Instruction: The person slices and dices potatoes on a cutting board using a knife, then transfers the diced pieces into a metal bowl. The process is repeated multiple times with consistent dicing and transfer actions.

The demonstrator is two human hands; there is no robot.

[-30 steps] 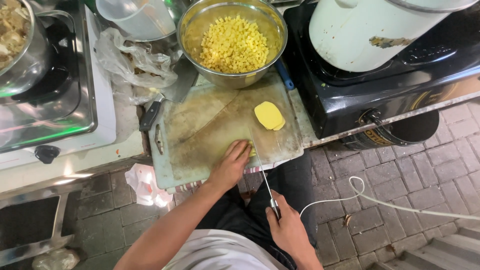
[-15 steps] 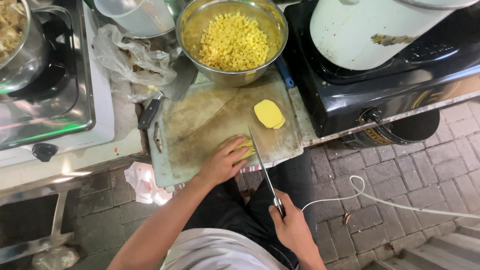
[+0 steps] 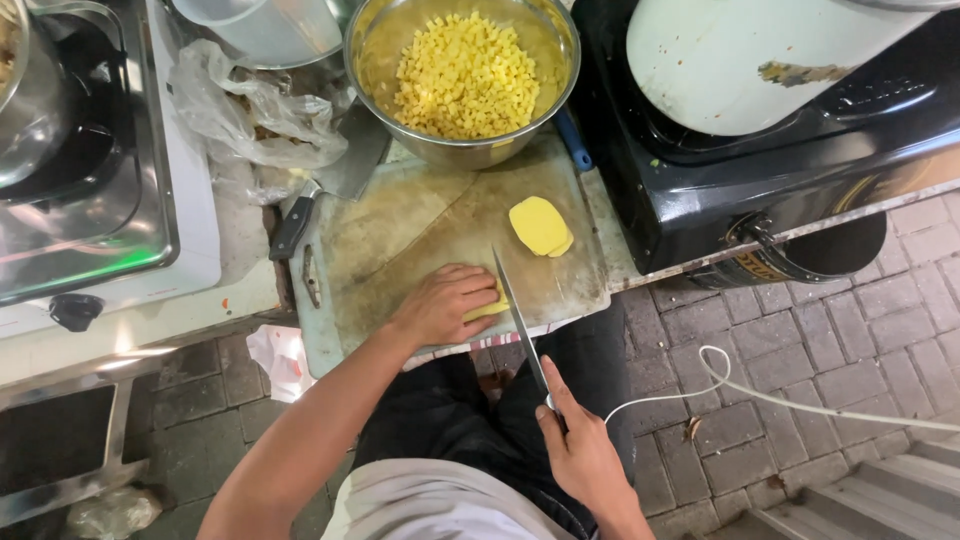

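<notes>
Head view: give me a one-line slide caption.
Left hand steadies a yellow piece on the cutting board while the right hand holds a knife.

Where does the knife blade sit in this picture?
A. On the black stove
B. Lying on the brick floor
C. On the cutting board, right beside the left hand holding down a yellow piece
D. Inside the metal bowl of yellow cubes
C: the knife, gripped by the right hand, rests its blade on the cutting board against the yellow piece under the left hand.
</notes>
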